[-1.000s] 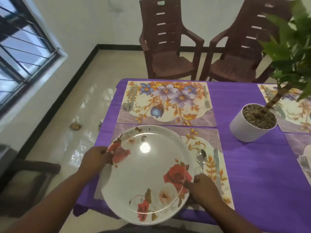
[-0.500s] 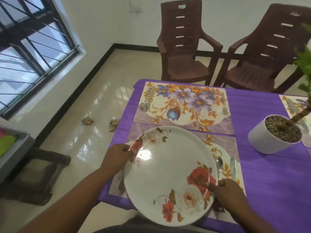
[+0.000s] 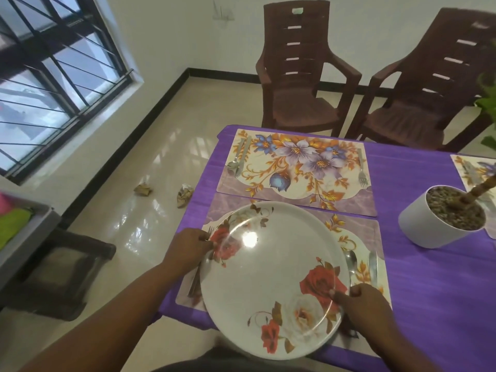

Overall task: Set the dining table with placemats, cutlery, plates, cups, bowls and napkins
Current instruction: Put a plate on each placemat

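Head camera looked down on a white rose-patterned plate [image 3: 271,277] held over the near placemat [image 3: 357,229] at the table's near left corner. The left hand [image 3: 188,247] pinched the plate's left rim and the right hand [image 3: 365,299] gripped its right rim with the thumb on top, probably so that it could be centred between the cutlery. A fork [image 3: 197,275] lay along the mat's left side, a spoon [image 3: 351,261] and knife [image 3: 373,264] along its right, their long axes running from the near edge toward the far edge. The plate faced up; being round, it had no long axis. Whether it already rested on the mat could not be told. The far placemat [image 3: 295,170] had cutlery but no plate.
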